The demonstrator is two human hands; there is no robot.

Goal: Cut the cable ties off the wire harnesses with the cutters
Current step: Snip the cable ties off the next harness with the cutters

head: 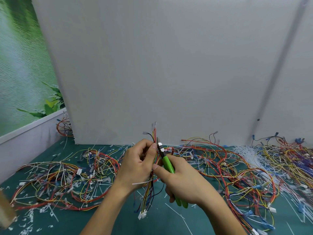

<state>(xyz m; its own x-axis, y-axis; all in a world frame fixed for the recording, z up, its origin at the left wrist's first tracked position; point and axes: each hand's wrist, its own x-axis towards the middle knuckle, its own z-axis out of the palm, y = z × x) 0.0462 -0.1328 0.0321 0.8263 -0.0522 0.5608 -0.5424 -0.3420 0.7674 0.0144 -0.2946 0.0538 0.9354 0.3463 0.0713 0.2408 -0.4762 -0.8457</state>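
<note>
My left hand (138, 164) grips a thin wire harness (149, 192) of red, yellow and black wires upright above the green mat. Its top ends (154, 131) stick up past my fingers and its white connectors (142, 214) hang below. A white cable tie (143, 182) circles the bundle just under my left hand, its tail pointing left. My right hand (183, 180) holds the green-handled cutters (166, 164). Their metal jaws (159, 145) sit against the wires beside my left thumb, at a small white piece.
Tangled harnesses cover the green mat (169, 223) at left (64, 180) and right (237, 167). A bunch of loose white cable ties (249, 153) lies at the right, cut tie scraps at the front left. A white panel (169, 73) stands behind.
</note>
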